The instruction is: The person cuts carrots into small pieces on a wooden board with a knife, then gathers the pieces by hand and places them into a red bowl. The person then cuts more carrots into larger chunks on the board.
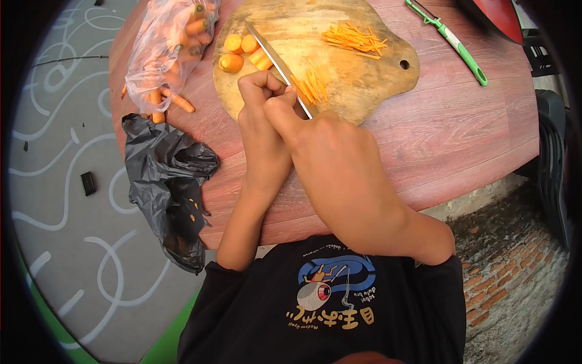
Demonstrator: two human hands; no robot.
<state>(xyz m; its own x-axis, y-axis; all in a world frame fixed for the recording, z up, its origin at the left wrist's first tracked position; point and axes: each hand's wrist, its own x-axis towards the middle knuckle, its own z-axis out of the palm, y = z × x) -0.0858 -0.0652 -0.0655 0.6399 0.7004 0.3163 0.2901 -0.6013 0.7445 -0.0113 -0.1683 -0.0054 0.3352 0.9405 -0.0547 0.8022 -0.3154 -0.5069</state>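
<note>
The right hand (336, 151) is gripping the knife (277, 62), hiding its handle. The left hand (260, 118) is curling near carrot strips (316, 85); its hold I cannot tell.

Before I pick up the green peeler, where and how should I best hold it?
Grip the peeler by its green-and-white handle, probably from the near right side: its rounded end points towards you, while the bladed head points away.
</note>
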